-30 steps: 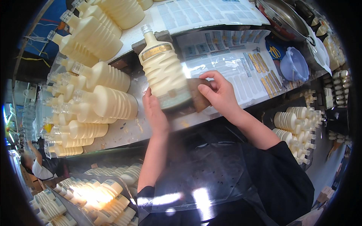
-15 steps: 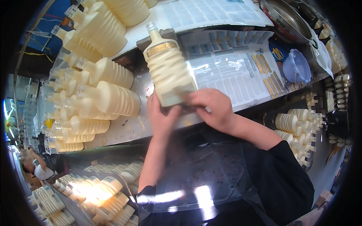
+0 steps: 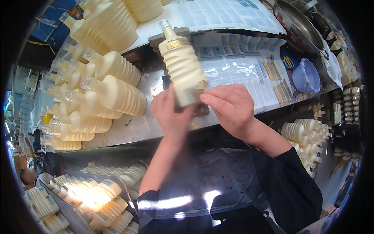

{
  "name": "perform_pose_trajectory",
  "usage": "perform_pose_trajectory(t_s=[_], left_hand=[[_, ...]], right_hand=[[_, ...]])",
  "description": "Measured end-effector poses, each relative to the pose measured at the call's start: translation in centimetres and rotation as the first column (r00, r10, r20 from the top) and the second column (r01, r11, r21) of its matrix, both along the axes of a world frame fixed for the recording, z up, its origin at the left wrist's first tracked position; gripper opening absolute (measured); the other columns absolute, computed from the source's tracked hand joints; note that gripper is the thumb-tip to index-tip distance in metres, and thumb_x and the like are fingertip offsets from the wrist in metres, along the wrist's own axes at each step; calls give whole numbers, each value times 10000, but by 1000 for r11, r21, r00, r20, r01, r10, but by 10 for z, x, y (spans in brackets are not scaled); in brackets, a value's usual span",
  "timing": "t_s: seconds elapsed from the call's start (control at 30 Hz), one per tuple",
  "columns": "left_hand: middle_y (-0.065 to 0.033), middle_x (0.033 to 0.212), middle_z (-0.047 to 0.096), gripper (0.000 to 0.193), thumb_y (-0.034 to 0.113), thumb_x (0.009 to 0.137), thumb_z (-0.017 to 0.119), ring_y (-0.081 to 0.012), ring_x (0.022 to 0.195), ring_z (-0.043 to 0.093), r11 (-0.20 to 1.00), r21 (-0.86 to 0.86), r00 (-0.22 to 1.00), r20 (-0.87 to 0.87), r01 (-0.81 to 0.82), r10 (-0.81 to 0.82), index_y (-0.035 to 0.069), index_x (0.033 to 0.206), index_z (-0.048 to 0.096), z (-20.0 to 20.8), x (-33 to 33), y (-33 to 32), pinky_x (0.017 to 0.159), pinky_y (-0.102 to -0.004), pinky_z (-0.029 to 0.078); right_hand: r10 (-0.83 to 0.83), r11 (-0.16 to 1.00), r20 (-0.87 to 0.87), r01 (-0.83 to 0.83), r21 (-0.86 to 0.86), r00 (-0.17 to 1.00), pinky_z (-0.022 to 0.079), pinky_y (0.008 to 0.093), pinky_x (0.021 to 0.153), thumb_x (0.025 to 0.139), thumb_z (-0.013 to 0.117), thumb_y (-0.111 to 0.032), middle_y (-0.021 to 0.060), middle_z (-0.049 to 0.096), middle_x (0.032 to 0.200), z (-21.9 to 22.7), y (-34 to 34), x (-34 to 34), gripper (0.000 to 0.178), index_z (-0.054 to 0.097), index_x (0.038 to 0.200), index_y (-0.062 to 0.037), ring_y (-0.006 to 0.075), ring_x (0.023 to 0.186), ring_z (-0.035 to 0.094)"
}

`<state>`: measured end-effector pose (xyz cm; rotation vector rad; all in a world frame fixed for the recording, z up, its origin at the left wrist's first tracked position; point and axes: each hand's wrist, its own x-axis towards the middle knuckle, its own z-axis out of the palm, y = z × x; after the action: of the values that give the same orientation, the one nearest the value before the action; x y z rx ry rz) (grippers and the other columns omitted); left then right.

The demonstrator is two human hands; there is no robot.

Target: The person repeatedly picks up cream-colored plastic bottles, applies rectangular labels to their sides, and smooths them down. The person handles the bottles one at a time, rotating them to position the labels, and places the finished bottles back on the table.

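A cream plastic bottle (image 3: 183, 66) with a wavy ribbed body lies tilted, its clear threaded neck pointing away from me. A gold label (image 3: 177, 43) crosses its shoulder, and a greyish label (image 3: 193, 94) shows near its base. My left hand (image 3: 169, 111), partly smeared by motion, is closed round the base end from the left. At the right side, beside the greyish label, my right hand (image 3: 230, 105) has thumb and forefinger pressed together; what lies between them, if anything, I cannot make out. A dark block support (image 3: 157, 41) sits under the bottle's upper part.
Many cream bottles (image 3: 124, 95) are stacked at the left of the metal table (image 3: 124, 132). Label sheets (image 3: 233, 70) lie right of the bottle, gold strips (image 3: 278, 84) among them. Beyond stand a lilac bucket (image 3: 306, 76) and a large pan (image 3: 298, 23). Crated bottles (image 3: 105, 195) are at lower left.
The bottle has shifted slightly right and rolled, so its gold label shows less and the greyish label sits closer to its right side. My right hand has moved a little right.
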<state>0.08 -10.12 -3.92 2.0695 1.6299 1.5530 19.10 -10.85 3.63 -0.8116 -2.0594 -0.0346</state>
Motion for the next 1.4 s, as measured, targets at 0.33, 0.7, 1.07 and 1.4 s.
perform_pose_trajectory(t_s=[0.33,0.7,1.07,1.4], left_hand=[[-105,1113,660,760,233,698,897,-293,1068,593,999,-37,998,-51,-27,25,16,1376,631,7,4,-5,985,-409,422],[-95,1060,654,719,178,649,866,-303,1003,607,999,32,999,-23,-32,33,40,1322,653,2,4,-1,929,-431,416],[-100,1086,651,739,171,647,862,-302,1022,608,999,-2,998,-41,-38,37,38,1341,645,-11,-1,-1,951,-424,411],[-104,1091,647,768,204,672,870,-303,1046,599,992,-122,995,99,27,-14,32,1372,606,-7,0,-5,962,-429,414]], right_hand=[[17,966,-10,-20,-257,1000,535,369,676,825,739,-39,115,733,955,8,1,-1,291,712,1114,-57,262,796,713],[161,987,127,-159,-21,979,568,344,700,743,715,7,97,758,987,11,5,-6,315,762,1046,-65,262,829,730],[154,967,76,-134,-217,985,564,345,662,757,764,-18,81,747,910,18,-6,-23,310,739,1063,-62,246,752,725],[-230,794,42,213,-569,972,506,368,551,902,682,-127,130,670,676,5,3,-16,252,581,1126,-74,270,566,671]])
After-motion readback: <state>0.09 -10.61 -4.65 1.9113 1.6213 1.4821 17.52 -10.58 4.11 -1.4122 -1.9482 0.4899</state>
